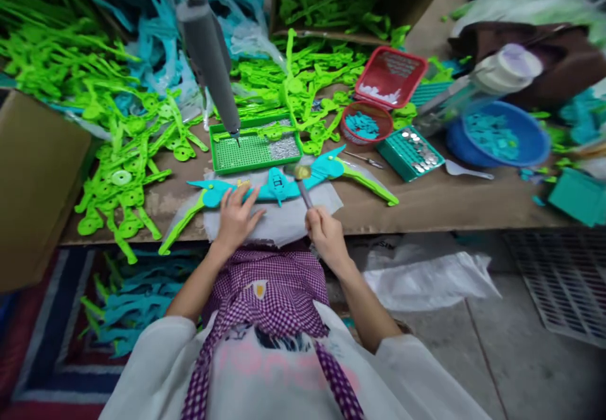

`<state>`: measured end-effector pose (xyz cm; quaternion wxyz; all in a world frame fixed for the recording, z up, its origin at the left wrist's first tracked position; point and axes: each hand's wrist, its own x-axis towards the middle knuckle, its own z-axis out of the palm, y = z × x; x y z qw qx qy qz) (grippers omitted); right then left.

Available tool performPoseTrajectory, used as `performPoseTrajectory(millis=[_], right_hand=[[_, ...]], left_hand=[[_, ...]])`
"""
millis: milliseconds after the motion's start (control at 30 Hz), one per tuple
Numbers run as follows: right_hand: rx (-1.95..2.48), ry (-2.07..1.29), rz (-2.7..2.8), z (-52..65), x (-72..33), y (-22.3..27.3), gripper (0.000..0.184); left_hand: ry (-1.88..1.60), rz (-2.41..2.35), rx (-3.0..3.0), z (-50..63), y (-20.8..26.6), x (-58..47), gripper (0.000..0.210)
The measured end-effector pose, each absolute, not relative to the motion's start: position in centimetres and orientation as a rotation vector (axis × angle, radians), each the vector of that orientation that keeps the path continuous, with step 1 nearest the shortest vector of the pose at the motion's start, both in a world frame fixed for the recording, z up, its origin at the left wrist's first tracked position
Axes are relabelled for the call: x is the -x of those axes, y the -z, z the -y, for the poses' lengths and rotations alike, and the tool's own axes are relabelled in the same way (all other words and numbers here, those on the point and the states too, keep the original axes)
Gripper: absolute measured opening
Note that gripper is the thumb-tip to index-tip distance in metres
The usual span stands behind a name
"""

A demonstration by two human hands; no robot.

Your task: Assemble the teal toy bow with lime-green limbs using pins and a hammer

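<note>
Table (426, 208) takes the widest part of what I see from my far seat, and many green parts (127, 174) are heaped over its back and its left side. A carton (38, 186) stands at the left edge. Next is the bow (278, 186), blue in the middle and green at both ends; it lies near the front edge of the table, its middle upon a white sheet (284, 221). A grey driver (211, 60) hangs above the green tray (246, 158), with the tip pointing down. To the right stands a blue bowl (534, 136) with small blue pieces inside.

My left hand (237, 216) is not clenched: its fingers are spread and rest on the left half of the bow. My right hand (326, 235) is closed firmly around the handle of a hammer (307, 194), whose head is at the right half of the bow; whether it touches, I cannot tell. Beyond are a red tub (351, 136) and, beside it, a block (402, 166) bearing silver discs (421, 151). The smallest are silver bits (284, 148), gathered at the right side of the tray
</note>
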<state>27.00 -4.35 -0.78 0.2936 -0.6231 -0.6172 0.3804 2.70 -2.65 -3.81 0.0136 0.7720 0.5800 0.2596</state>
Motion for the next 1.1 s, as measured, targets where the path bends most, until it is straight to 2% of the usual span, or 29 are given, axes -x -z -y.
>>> performPoseTrajectory(millis=[100, 167, 267, 333, 567, 833, 1100], right_hand=[[1.6, -1.188, 1.785, 5.2, -24.7, 1.4, 0.035], [1.555, -1.254, 1.881, 5.7, -23.2, 1.7, 0.035], [1.489, -1.258, 2.109, 5.4, -20.5, 2.1, 0.032], [1.49, -1.194, 2.271, 4.7, -18.8, 2.3, 0.03], [1.61, -0.844, 2.603, 3.4, -16.6, 1.7, 0.033], [1.596, -0.644, 2.644, 3.3, -16.2, 0.3, 0.035], [1.577, -0.687, 2.718, 2.2, -16.5, 0.7, 0.036]], left_hand=[[-1.05, -2.274, -2.065, 8.3, 3.9, 2.3, 0.039], [-1.115, -2.613, -1.679, 11.6, 4.4, 5.7, 0.041], [-1.218, -2.809, -1.098, 14.3, 5.3, 8.9, 0.041], [-1.274, -2.726, -0.831, 14.6, 5.8, 9.8, 0.039], [-1.317, -1.99, -0.379, 13.2, 5.9, 10.6, 0.038], [-1.451, -1.924, -0.303, 12.9, 6.9, 10.6, 0.036], [-1.527, -1.892, -0.253, 12.6, 7.8, 10.5, 0.036]])
